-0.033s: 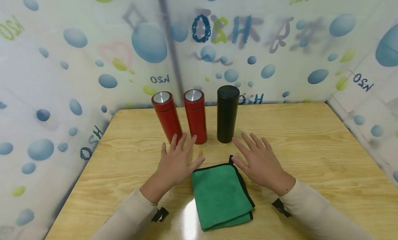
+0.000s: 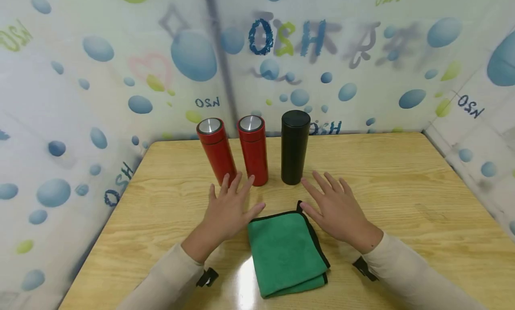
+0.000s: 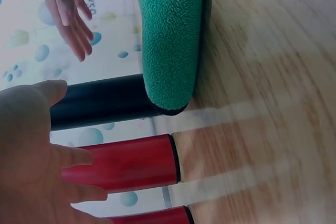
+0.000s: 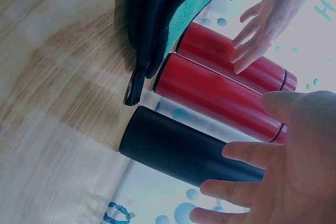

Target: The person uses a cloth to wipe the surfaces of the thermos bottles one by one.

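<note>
Two red bottles with silver-topped lids stand upright toward the back of the table, a left one (image 2: 217, 156) and a middle one (image 2: 254, 156). To their right is an upright black bottle (image 2: 294, 151). A folded green cloth (image 2: 285, 254) with black edging and a small loop lies in front of them. My left hand (image 2: 227, 211), fingers spread, hovers in front of the red bottles and holds nothing. My right hand (image 2: 337, 208), likewise spread and holding nothing, is in the air before the black bottle, its thumb over the cloth's loop corner in the head view.
The wooden table (image 2: 402, 189) runs back to a wall covering (image 2: 342, 33) printed with blue and green spots and letters. A small black strap piece shows under each sleeve, one at the left wrist (image 2: 207, 278) and one at the right wrist (image 2: 364, 269).
</note>
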